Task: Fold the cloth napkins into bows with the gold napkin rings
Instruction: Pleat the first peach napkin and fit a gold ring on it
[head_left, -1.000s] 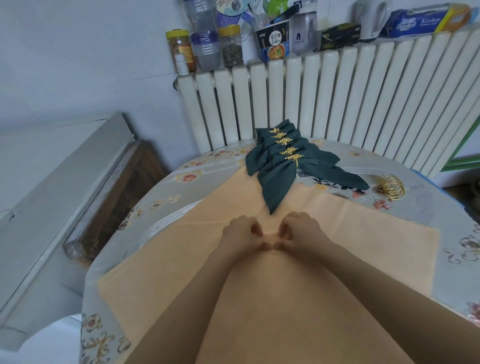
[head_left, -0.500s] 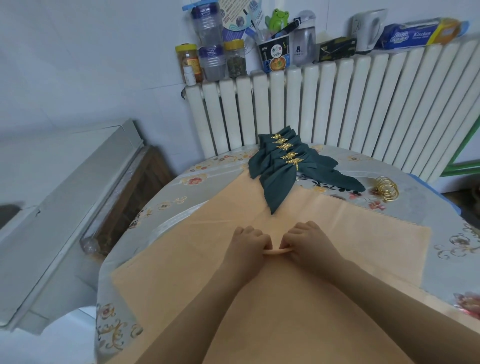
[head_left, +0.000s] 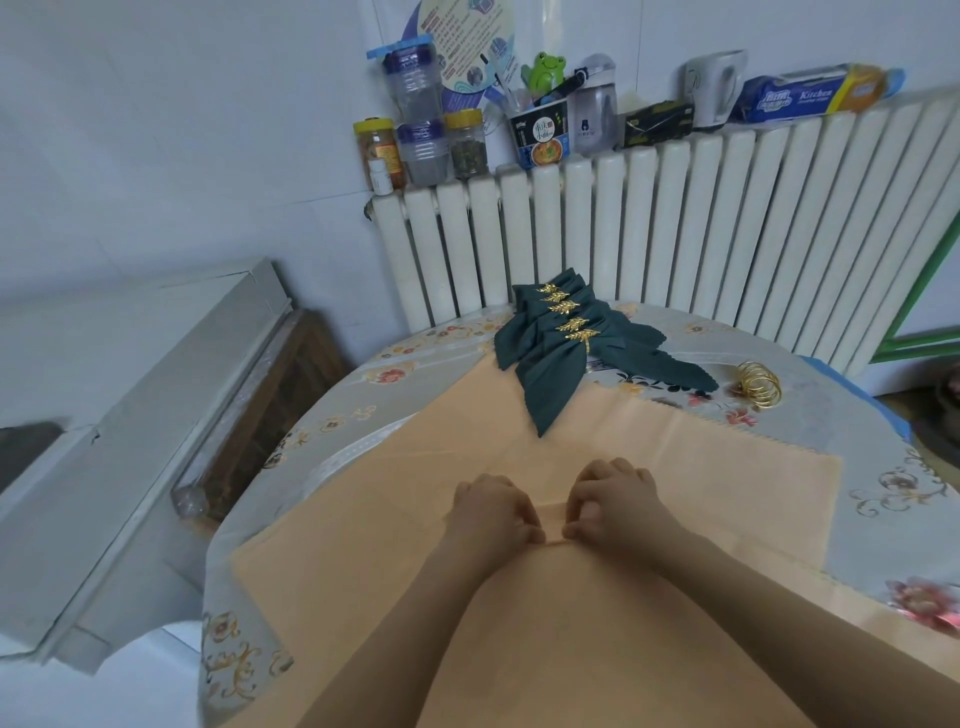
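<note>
An orange cloth napkin is lying spread flat on the round surface, which is wearing a floral cover. Near the napkin's middle, the left hand and right hand are sitting side by side, each with its fingers curled and pinching a small raised pleat of the orange fabric. Beyond the napkin's far edge, a stack of dark green napkin bows, each banded by a gold leaf ring, is overlapping the orange cloth. To the right of that stack, loose gold napkin rings are resting on the surface. A white radiator is standing behind.
</note>
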